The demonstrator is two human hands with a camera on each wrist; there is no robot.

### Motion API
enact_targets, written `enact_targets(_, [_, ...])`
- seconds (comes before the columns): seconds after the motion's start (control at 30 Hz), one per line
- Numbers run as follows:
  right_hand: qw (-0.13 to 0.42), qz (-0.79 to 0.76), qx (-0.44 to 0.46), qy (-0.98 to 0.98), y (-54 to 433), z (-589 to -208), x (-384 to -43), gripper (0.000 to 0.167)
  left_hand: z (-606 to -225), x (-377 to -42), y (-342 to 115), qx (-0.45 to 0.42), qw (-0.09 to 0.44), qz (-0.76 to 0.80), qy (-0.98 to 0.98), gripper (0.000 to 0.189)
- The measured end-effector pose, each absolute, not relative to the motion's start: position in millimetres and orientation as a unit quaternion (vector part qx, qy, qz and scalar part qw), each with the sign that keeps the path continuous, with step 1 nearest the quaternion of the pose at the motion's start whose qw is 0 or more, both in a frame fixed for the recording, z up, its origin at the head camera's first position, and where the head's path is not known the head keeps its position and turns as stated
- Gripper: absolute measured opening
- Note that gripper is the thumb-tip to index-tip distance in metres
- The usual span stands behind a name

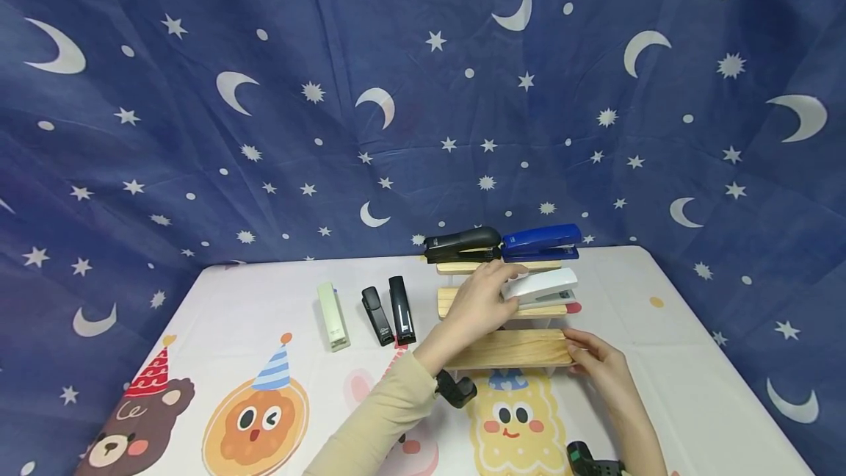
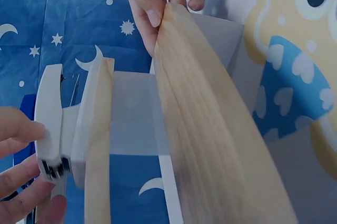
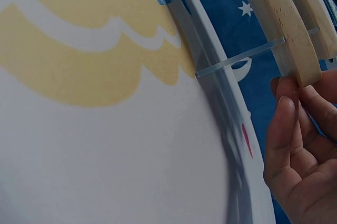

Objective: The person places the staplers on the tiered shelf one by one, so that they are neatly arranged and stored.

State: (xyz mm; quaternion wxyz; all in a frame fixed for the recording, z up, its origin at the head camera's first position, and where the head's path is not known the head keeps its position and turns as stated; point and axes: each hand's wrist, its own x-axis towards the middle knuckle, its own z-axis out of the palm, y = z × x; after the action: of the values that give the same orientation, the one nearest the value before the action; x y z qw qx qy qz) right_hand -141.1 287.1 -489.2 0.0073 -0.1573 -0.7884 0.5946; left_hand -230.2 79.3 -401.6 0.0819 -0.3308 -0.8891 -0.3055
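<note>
My left hand (image 1: 485,292) grips the left end of a white stapler (image 1: 542,285), which lies on the middle wooden step of a three-tier display rack. In the left wrist view, thumb and fingers stand around the end of the stapler (image 2: 51,111). My right hand (image 1: 598,362) pinches the right end of the bare lowest step (image 1: 515,348). The right wrist view shows thumb and fingers (image 3: 281,129) at the corner of that wooden board (image 3: 303,58). On the top step sit a black stapler (image 1: 463,243) and a blue stapler (image 1: 540,241), end to end.
Left of the rack, a pale green stapler (image 1: 333,316), a small black stapler (image 1: 377,316) and a longer black stapler (image 1: 402,311) lie on the table. The cartoon-print tablecloth (image 1: 264,292) meets a blue moon-and-star curtain (image 1: 423,94) behind. Clear supports (image 3: 242,57) hold the steps.
</note>
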Motion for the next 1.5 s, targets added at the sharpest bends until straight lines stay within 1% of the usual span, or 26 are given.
enact_targets(0.17, [0.005,0.597,-0.157,-0.787,287.1,-489.0,-140.6,0.043,-406.0,-229.4,72.3,-0.316,0.09,-0.308,-0.893,0.043])
enact_targets(0.37, [0.006,0.596,-0.16,-0.787,287.2,-488.9,-140.7,0.043,-410.9,-232.0,70.4,-0.323,0.104,-0.318,-0.885,0.041])
enact_targets(0.67, [0.008,0.593,-0.157,-0.79,286.9,-488.9,-140.6,0.042,-416.5,-228.6,58.8,-0.292,0.087,-0.38,-0.873,0.044])
enact_targets(0.97, [0.004,0.588,-0.161,-0.793,286.6,-487.4,-140.5,0.043,-419.8,-223.4,37.6,-0.289,0.08,-0.385,-0.873,0.044])
enact_targets(1.13, [0.007,0.592,-0.157,-0.79,286.6,-487.8,-140.9,0.043,-420.6,-219.0,21.3,-0.276,0.103,-0.387,-0.874,0.041])
enact_targets(1.37, [0.006,0.596,-0.155,-0.788,287.6,-488.5,-141.4,0.043,-424.8,-213.7,-7.9,-0.267,0.161,-0.399,-0.862,0.036])
enact_targets(1.5, [0.001,0.594,-0.159,-0.789,288.3,-488.8,-141.0,0.044,-427.7,-212.0,-23.9,-0.25,0.171,-0.404,-0.863,0.036])
